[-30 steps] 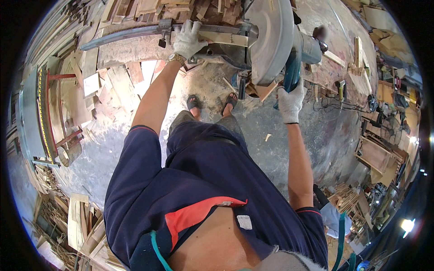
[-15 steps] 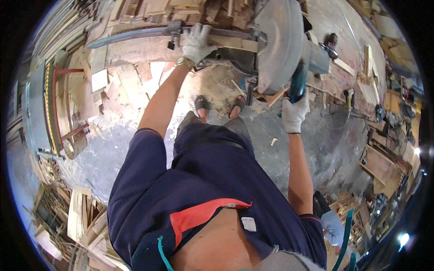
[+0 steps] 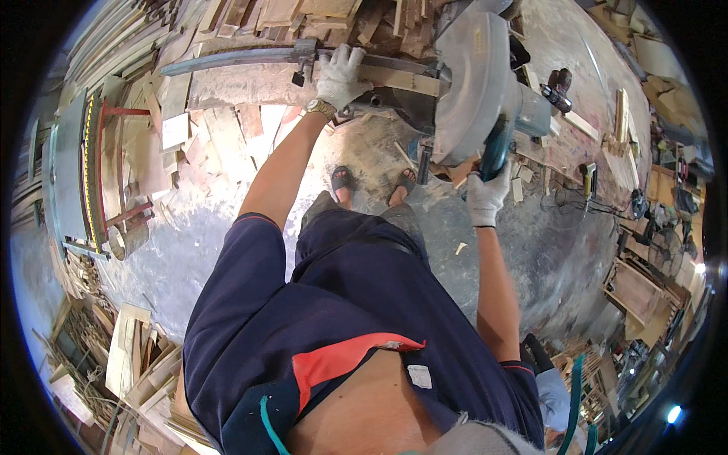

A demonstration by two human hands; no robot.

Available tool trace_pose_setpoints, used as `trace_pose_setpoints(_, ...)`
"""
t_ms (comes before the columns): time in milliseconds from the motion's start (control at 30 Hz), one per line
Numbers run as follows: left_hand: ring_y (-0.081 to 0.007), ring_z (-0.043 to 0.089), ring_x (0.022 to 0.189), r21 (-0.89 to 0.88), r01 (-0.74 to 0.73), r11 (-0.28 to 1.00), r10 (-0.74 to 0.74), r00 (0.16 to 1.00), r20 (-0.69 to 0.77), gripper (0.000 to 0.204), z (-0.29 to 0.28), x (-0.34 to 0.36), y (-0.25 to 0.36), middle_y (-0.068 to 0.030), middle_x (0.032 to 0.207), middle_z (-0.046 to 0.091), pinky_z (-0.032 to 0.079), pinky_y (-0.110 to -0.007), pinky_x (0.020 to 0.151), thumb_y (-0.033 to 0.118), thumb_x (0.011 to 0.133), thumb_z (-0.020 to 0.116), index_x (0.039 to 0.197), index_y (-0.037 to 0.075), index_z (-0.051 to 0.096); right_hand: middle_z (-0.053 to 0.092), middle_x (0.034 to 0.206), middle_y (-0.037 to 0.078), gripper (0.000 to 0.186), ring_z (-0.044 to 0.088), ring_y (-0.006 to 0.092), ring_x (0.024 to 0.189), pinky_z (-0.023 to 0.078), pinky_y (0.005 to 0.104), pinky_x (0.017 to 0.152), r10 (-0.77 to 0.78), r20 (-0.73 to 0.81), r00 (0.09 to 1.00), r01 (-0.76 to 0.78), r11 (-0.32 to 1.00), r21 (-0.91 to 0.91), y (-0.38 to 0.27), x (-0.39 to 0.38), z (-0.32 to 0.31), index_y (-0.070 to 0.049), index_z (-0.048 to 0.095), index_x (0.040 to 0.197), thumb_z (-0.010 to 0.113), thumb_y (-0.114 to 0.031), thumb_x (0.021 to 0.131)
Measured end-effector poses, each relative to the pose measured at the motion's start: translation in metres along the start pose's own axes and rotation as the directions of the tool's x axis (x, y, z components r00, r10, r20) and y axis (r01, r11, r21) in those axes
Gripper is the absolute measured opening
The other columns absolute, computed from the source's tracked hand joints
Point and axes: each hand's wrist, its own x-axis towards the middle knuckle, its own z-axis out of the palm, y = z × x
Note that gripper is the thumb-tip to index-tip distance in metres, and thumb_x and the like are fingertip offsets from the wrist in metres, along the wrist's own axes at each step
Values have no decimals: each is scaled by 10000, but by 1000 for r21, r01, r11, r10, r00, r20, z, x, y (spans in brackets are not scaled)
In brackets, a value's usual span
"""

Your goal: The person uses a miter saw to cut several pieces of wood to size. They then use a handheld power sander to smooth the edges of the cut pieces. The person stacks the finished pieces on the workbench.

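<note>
My left hand [image 3: 343,78], in a white glove with a watch at the wrist, lies fingers spread over a pale wooden strip [image 3: 398,80] along the fence of a miter saw. The strip runs from under this hand to the saw's grey blade guard [image 3: 472,83]. Farther right, my gloved right hand [image 3: 487,199] is closed round the teal saw handle [image 3: 497,148]. The guard hides the blade and the strip's right end.
A long metal rail [image 3: 227,61] with a clamp-like stop [image 3: 305,54] extends left. Stacked boards fill the far side. A cordless drill [image 3: 558,89] lies beyond the saw. At left stands a red-framed machine [image 3: 97,174]. A person [image 3: 552,394] is behind me at right.
My right hand and the saw handle have shifted slightly left and towards me. My left hand stays on the strip. The whole view has moved a little.
</note>
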Motion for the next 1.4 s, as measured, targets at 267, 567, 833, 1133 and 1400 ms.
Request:
trace_pose_setpoints(267,-358,528,1286,69,27,997,-28,1000,14,909,6,-2,1,-189,1298,541,376,-534,1055,684,765,770,1397,96,487,679,917,74,416,626,159,716,524,312,655,-7,231,973,6,1000,7,-99,37,-77,-19,577,1253,637,-61,844)
trace_pose_setpoints(567,-379,527,1315,62,126,990,-109,968,-227,733,16,-94,31,-205,1410,548,407,-541,1048,470,899,755,1491,123,499,764,1044,136,414,722,275,839,580,388,780,-145,478,867,-136,852,506,-179,185,-150,-81,715,1209,698,-335,882)
trace_pose_setpoints(833,-404,591,1026,-376,831,411,-877,473,87,418,28,-323,130,-230,1151,553,477,-490,881,329,958,688,1202,-4,620,693,1171,150,341,665,335,1086,513,463,956,-480,367,797,569,801,-188,31,174,6,-56,673,1107,765,-294,881)
trace_pose_setpoints(1133,-367,609,770,-216,887,-408,-911,-411,35,649,127,-557,295,-233,823,667,453,-489,745,565,964,606,1037,-77,677,621,1233,202,517,611,398,1173,518,522,949,-418,652,633,719,631,-294,92,190,0,-88,646,1237,771,-414,855)
trace_pose_setpoints(1400,-374,615,796,-304,644,-702,-696,-711,99,632,214,-608,448,-221,865,677,463,-480,776,548,963,596,1063,-70,683,684,798,107,460,683,190,767,526,384,722,136,976,168,263,948,-177,205,150,-108,-29,716,1039,760,-462,890)
